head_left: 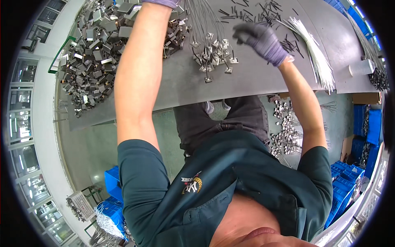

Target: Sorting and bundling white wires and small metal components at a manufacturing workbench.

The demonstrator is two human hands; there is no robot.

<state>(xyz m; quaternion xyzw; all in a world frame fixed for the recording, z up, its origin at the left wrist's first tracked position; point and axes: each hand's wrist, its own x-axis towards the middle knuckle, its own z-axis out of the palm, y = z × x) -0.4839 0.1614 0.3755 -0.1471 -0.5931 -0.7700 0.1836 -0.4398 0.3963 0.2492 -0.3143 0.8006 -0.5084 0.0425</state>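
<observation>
My left hand (pixel 163 2), in a purple glove, reaches to the far edge of the view. Its fingers are cut off there, so whatever they hold is hidden. Close by it, a bundle of thin grey wires (pixel 201 18) runs toward me across the grey table, ending in a cluster of small square metal pieces (pixel 214 57). My right hand (pixel 261 41), gloved in purple with dark fingers, hovers to the right of the cluster, a little blurred. Its fingers are slightly bent and apart, with nothing visible in them. Short black tubes (pixel 263 12) lie scattered beyond it.
A large heap of grey box-shaped parts (pixel 98 53) covers the table's left side. At right lie a bundle of white strips (pixel 314 53), a white cup (pixel 362 68) and more wires (pixel 362 37). Metal pieces (pixel 284 127) and blue crates (pixel 343 181) stand below table level.
</observation>
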